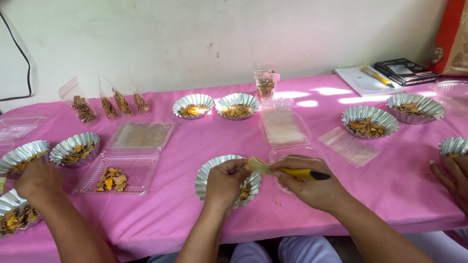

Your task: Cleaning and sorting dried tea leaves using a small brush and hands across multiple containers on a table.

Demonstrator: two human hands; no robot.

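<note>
My left hand [225,182] rests on a fluted foil dish [206,176] of orange-brown dried pieces near the front edge of the pink table, fingers curled over its contents. My right hand [308,182] grips a small brush with a yellow and black handle [301,173]; its pale bristles point left over the dish. A clear plastic lid [295,150] lies under and behind my right hand.
Several foil dishes of dried pieces [370,121] dot the pink tablecloth [202,139]. An open clear clamshell box [118,174], small plastic bags [348,145], a jar [265,82] and a notebook [362,80] lie about. Other people's hands sit at far left [38,180] and far right [467,183].
</note>
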